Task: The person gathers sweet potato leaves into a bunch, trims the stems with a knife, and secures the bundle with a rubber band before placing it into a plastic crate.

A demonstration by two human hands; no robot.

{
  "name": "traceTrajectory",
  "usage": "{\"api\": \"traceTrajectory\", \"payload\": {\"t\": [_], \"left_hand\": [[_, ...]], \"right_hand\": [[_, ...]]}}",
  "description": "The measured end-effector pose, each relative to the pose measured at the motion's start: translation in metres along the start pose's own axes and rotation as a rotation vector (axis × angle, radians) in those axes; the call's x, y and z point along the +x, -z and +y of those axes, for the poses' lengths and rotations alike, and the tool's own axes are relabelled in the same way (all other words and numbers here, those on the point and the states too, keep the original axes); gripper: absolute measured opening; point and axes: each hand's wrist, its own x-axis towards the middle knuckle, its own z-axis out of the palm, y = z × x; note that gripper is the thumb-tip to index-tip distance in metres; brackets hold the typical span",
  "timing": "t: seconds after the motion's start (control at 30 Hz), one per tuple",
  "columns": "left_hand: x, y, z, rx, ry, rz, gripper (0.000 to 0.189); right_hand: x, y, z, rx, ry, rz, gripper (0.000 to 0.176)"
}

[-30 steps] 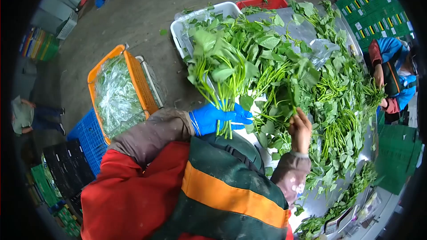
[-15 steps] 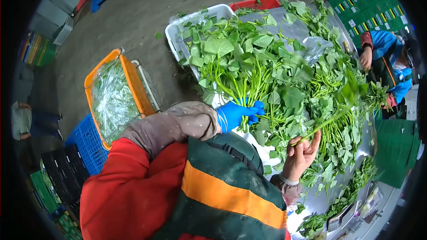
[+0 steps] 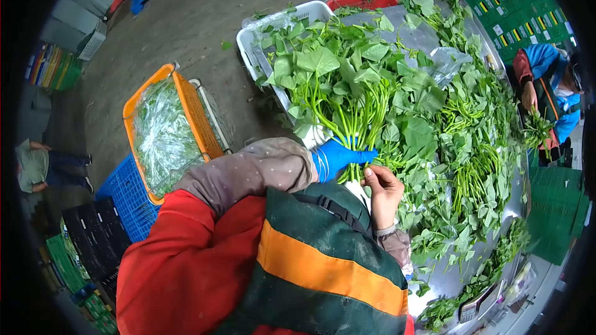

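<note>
My left hand point(image 3: 340, 159), in a blue glove, is closed around a bunch of leafy green stems point(image 3: 355, 115). The broad leaves fan out away from me, and the cut ends poke out below the glove. My bare right hand point(image 3: 385, 191) is right beside the glove, its thumb and fingers pinched at the lower stems on the bunch's right side. Which stem lies between those fingertips is partly hidden. More loose leafy greens point(image 3: 475, 177) are spread over the metal table point(image 3: 444, 275) to the right.
A white basket point(image 3: 248, 46) and a red crate point(image 3: 366, 1) stand at the table's far end. On the left, an orange crate point(image 3: 197, 118) holds bagged greens above a blue crate point(image 3: 127, 195). A co-worker point(image 3: 549, 87) at the right holds greens; green crates point(image 3: 521, 15) are stacked behind.
My right hand has moved left with a single stem, from over the loose greens to the bunch. My left hand still grips the bunch. The co-worker's hand has lowered toward their greens.
</note>
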Motion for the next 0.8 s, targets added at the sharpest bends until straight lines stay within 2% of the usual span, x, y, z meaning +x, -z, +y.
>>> {"api": "traceTrajectory", "payload": {"t": [0.07,0.1,0.17,0.2,0.23,0.3,0.37,0.4,0.5,0.57,0.6,0.63,0.67,0.7,0.77,0.8], "left_hand": [[-0.003,-0.004,0.009,0.032,0.057,0.099,0.024],[0.009,0.005,-0.005,-0.171,-0.015,0.064,0.023],[0.022,0.023,-0.013,-0.502,0.014,0.105,0.023],[0.019,0.024,-0.005,-0.513,-0.023,0.132,0.025],[0.016,0.027,-0.002,-0.469,-0.029,0.109,0.027],[0.003,0.028,0.0,-0.438,-0.058,0.054,0.033],[0.005,0.034,-0.011,-0.533,0.013,0.046,0.03],[0.003,0.038,-0.015,-0.557,0.037,-0.017,0.037],[0.005,0.046,-0.016,-0.595,0.169,-0.054,0.036],[0.002,0.046,-0.014,-0.583,0.161,-0.019,0.035],[-0.001,0.045,-0.011,-0.573,0.15,0.005,0.035],[-0.003,0.044,-0.008,-0.565,0.14,0.031,0.035],[-0.006,0.042,-0.005,-0.51,0.111,0.055,0.032],[-0.007,0.043,-0.006,-0.475,0.079,0.048,0.032],[-0.005,0.045,-0.012,-0.408,0.016,0.032,0.032],[-0.002,0.048,-0.016,-0.454,-0.008,-0.038,0.033]], "right_hand": [[0.0,-0.001,0.001,-0.012,0.086,0.053,0.004],[-0.001,0.0,-0.001,-0.007,0.132,0.073,0.004],[-0.003,0.008,-0.008,0.004,0.227,0.12,0.006],[0.001,0.016,-0.02,0.12,0.192,0.217,0.011],[0.011,0.022,-0.037,0.521,0.221,0.266,0.018],[0.027,0.016,-0.062,0.708,0.221,0.307,0.02],[0.053,0.027,-0.036,0.105,0.128,0.16,0.022],[0.065,0.026,-0.023,-0.067,0.049,0.074,0.017],[0.088,0.002,0.004,-1.151,0.212,0.083,0.03],[0.097,0.007,0.035,-1.255,0.206,0.042,0.033],[0.098,0.01,0.038,-1.228,0.225,0.083,0.028],[0.1,0.019,0.037,-1.13,0.234,0.055,0.026],[0.104,0.038,0.044,-0.75,-0.001,-0.02,0.021],[0.084,0.033,-0.009,-0.186,-0.285,-0.015,0.018],[0.06,0.067,-0.042,0.411,-0.057,-0.073,0.02],[0.048,0.079,-0.049,0.738,0.045,-0.025,0.02]]}}
